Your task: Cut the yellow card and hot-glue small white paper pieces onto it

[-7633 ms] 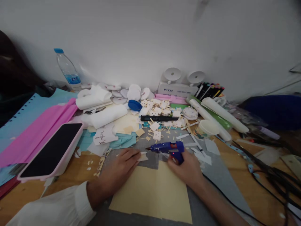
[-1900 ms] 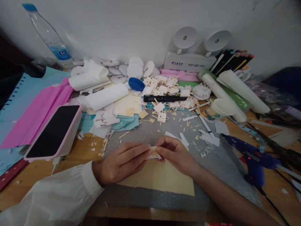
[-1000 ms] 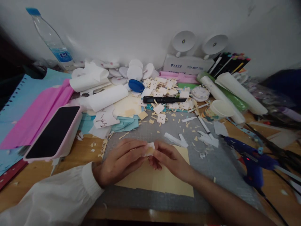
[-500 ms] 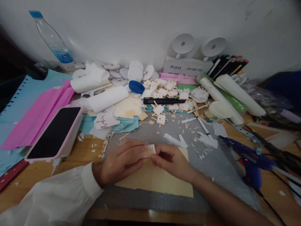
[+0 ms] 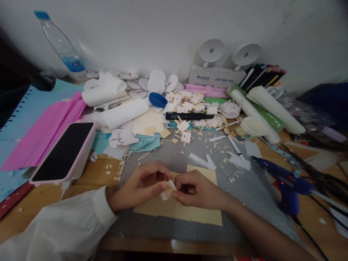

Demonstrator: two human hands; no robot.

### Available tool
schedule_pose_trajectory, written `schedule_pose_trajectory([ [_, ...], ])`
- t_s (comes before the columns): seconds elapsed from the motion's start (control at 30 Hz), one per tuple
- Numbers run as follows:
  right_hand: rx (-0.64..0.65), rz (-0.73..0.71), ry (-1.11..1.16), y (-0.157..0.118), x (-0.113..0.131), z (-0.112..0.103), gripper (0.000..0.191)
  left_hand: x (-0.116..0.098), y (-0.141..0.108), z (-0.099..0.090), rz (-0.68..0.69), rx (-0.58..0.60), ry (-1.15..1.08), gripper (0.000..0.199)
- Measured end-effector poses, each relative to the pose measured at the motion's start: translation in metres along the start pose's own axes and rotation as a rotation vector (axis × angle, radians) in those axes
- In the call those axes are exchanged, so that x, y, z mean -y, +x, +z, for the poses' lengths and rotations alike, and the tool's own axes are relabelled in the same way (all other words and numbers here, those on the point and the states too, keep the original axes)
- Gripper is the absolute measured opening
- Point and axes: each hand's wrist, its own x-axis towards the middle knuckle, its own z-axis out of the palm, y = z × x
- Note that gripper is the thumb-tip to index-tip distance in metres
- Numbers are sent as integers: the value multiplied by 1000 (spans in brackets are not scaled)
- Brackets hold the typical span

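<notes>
Between my two hands is a small piece of white and tan paper (image 5: 170,187), pinched by the fingertips from both sides. My left hand (image 5: 145,185), in a white sleeve, grips its left edge with thumb and fingers. Curled fingers and thumb of my right hand (image 5: 194,188) hold the other edge. Part of the piece is hidden by the fingers. Beneath both hands a tan paper sheet (image 5: 198,214) lies flat on the grey cutting mat (image 5: 141,230).
Small square paper figures (image 5: 187,105) are heaped at the back, with a black utility knife (image 5: 190,116) across them. A blue glue gun (image 5: 288,185) lies right, a phone (image 5: 65,152) left. Paper strips (image 5: 202,161), a paper cup (image 5: 250,127) and a bottle (image 5: 62,47) stand or lie around.
The small paper piece has been turned and tilted between my fingertips. My left fingers have risen into an arched pinch, showing more of the tan sheet below.
</notes>
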Motion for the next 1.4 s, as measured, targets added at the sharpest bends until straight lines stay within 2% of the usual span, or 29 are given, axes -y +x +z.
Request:
schedule_pose_trajectory([
  [0.17,39,8,-29,1,-1,0,28,-4,1,2,-39,38,80,17],
  [0.33,9,94,99,0,0,-5,25,-3,0,0,-104,-2,-18,17],
  [0.47,-104,58,243,-1,2,-10,29,-2,3,-3,-182,-100,-124,22],
  [0.57,-227,-7,311,-1,1,-12,34,-3,5,-4,-212,-181,-124,25],
  [0.73,-343,-34,368,2,-2,-12,30,-5,6,-3,-215,-180,-134,22],
  [0.93,-389,-75,299,3,1,-11,26,1,5,-5,-167,-242,-90,21],
  [1.17,-387,-39,238,2,1,-10,18,6,5,-8,-181,-305,-132,18],
  [1.4,-472,-85,211,2,-5,-7,16,10,4,-8,-182,-323,-185,17],
])
